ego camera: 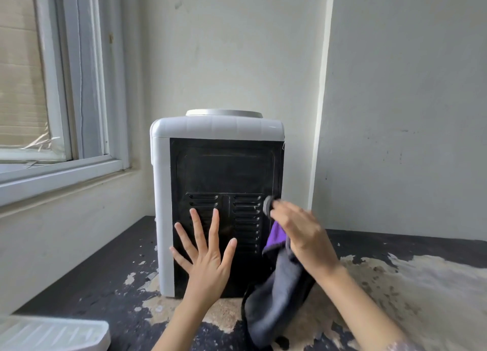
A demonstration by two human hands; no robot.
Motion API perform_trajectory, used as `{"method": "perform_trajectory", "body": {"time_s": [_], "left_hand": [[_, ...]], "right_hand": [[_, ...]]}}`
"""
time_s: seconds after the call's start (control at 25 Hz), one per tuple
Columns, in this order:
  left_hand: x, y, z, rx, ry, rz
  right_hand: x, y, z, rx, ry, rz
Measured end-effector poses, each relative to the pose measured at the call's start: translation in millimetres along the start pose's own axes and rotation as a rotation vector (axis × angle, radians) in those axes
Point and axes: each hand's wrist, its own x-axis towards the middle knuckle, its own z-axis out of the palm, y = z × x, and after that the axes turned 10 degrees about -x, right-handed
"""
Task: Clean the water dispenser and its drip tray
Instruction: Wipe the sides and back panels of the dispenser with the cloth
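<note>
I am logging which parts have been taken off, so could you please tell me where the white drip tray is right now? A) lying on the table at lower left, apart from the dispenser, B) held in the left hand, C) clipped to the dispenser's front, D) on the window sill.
A: the drip tray lies on the table, apart from the water dispenser.

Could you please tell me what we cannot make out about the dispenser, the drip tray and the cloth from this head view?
- Water dispenser: its front is turned away; only the black back panel shows.
- Drip tray: cut off by the bottom-left edge.
- Cloth: motion-blurred, upper part hidden behind the right hand.
- Vent slots: some covered by the left hand.
</note>
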Motion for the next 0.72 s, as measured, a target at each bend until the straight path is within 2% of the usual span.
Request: {"method": "perform_trajectory", "body": {"time_s": [0.12, 0.2, 0.32, 0.4, 0.48, 0.56, 0.68, 0.72], "left_hand": [[-3, -1, -1, -0.004, 0.002, 0.006], [-5, -4, -3, 0.0, -0.001, 0.02], [-5, -7, -4, 0.004, 0.014, 0.025], [-6, -5, -3, 0.005, 0.042, 0.023], [-8, -3, 0, -0.017, 0.082, 0.018], [-8, 0, 4, -0.06, 0.123, 0.023], [-1, 9, 9, -0.081, 0.192, 0.058], [3, 15, 11, -0.069, 0.205, 0.084]], "right_hand": [[1, 11, 9, -0.076, -0.016, -0.053], [-31, 11, 14, -0.072, -0.049, -0.118], [-89, 2, 17, -0.01, -0.262, -0.311], [-103, -7, 13, 0.007, -0.412, -0.368], [-99, -13, 5, 0.02, -0.411, -0.336], [-85, -17, -1, 0.074, -0.327, -0.136], [-61, -16, 8, 0.207, -0.33, 0.529], [-53, -17, 13, 0.204, -0.383, 0.637]]}}
